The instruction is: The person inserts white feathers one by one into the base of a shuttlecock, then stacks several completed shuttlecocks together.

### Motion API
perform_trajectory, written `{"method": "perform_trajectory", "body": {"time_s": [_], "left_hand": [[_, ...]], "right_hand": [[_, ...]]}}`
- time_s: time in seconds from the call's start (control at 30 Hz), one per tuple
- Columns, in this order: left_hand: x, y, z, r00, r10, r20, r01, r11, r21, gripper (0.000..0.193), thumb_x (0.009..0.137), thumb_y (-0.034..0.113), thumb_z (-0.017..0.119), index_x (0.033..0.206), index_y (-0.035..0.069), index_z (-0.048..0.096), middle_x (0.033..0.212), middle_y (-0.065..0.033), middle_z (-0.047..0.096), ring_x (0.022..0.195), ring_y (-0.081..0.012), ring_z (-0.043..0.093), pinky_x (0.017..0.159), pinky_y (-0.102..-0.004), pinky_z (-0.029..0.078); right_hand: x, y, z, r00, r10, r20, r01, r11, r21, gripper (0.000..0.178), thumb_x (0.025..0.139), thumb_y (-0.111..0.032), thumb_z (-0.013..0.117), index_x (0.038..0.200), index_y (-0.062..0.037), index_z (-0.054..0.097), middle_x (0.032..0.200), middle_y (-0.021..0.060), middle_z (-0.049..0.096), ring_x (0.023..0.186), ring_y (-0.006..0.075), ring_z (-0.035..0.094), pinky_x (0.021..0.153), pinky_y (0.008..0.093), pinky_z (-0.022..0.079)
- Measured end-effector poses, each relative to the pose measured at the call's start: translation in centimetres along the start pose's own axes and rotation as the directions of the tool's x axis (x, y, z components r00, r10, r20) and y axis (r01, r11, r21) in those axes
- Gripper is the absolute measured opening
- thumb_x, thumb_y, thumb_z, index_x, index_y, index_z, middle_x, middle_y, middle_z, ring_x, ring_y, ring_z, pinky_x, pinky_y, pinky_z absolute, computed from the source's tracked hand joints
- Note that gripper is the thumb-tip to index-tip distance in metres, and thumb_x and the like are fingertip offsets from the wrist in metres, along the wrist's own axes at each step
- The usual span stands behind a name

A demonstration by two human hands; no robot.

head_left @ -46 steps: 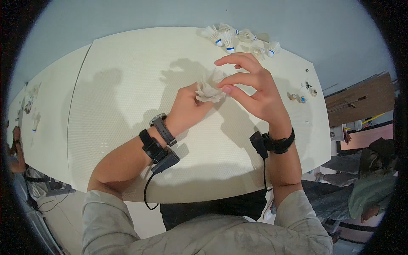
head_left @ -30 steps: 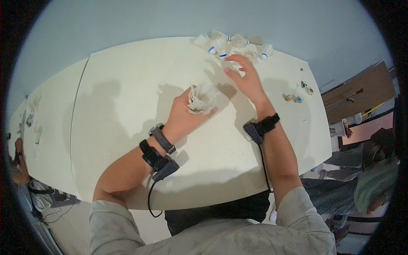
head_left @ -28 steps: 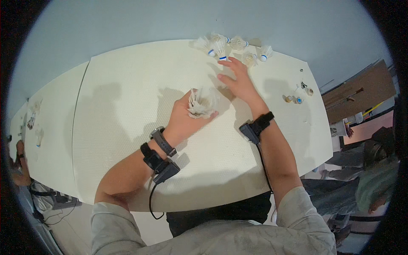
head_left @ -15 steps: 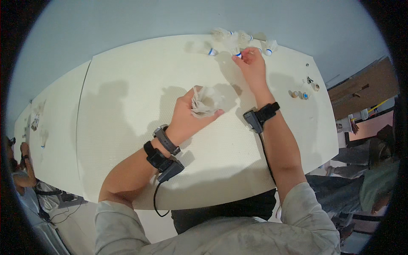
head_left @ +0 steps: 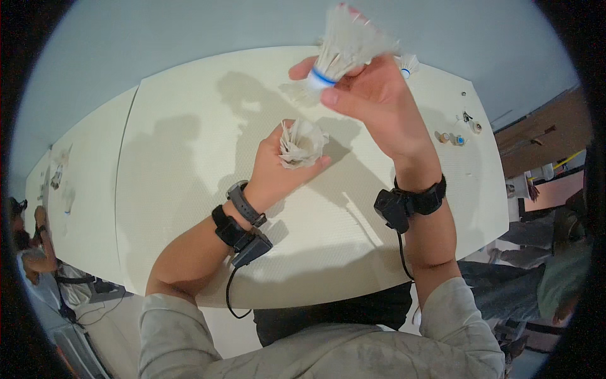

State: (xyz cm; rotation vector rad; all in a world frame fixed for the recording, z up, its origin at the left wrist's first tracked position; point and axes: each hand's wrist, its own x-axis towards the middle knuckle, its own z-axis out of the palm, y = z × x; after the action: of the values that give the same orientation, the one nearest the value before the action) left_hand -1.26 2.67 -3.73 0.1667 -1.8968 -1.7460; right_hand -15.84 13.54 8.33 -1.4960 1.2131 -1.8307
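My right hand (head_left: 388, 117) is raised above the far part of the white table (head_left: 189, 234). Its thumb and fingers are closed round a white feather shuttlecock (head_left: 353, 47), its cork with the blue band low and its skirt pointing up. Nearer to me, my left hand (head_left: 268, 174) is wrapped round another feather shuttlecock (head_left: 304, 144). Its open feather end faces up; its cork is hidden, and I cannot tell whether more are nested inside. Behind my right hand, one shuttlecock (head_left: 407, 66) lies by the table's far edge, and another (head_left: 300, 95) shows partly, blurred.
Small round parts (head_left: 459, 140) and a black-and-metal piece (head_left: 467, 117) lie at the table's right side. A pale wall (head_left: 208, 31) rises behind the table. Another person (head_left: 38, 252) is at the far left, with a shuttlecock (head_left: 68, 202) nearby. Cables hang from both wrist devices.
My right hand has picked up a shuttlecock from the group at the far edge and lifted it up toward me. My left hand has barely moved, still holding its shuttlecock.
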Motion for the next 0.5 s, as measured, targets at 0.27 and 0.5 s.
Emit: {"method": "perform_trajectory", "body": {"time_s": [0.27,0.5], "left_hand": [[-0.1,-0.1,0.0,0.999,0.024,-0.046,-0.028,0.997,-0.072,0.053,0.080,0.010,0.086,0.124,0.003,0.058,0.110,-0.0036,0.069,0.101,-0.0103,0.065,0.089,-0.0290,0.053],[0.0,0.1,-0.1,1.000,0.008,-0.015,-0.008,0.999,-0.034,0.056,0.081,0.010,0.085,0.128,0.002,0.056,0.115,-0.0057,0.070,0.106,-0.0128,0.066,0.092,-0.0308,0.054]], "right_hand": [[-0.5,0.7,0.5,0.965,0.196,0.176,-0.170,0.974,-0.151,0.082,0.085,-0.005,0.079,0.155,-0.0100,0.037,0.122,0.0145,0.069,0.115,0.0189,0.064,0.100,0.0364,0.050],[-0.5,0.3,-0.5,0.970,0.093,0.223,-0.014,0.944,-0.330,0.080,0.080,-0.012,0.083,0.151,-0.0105,0.047,0.122,0.0077,0.069,0.111,0.0192,0.065,0.102,0.0358,0.049]]}}
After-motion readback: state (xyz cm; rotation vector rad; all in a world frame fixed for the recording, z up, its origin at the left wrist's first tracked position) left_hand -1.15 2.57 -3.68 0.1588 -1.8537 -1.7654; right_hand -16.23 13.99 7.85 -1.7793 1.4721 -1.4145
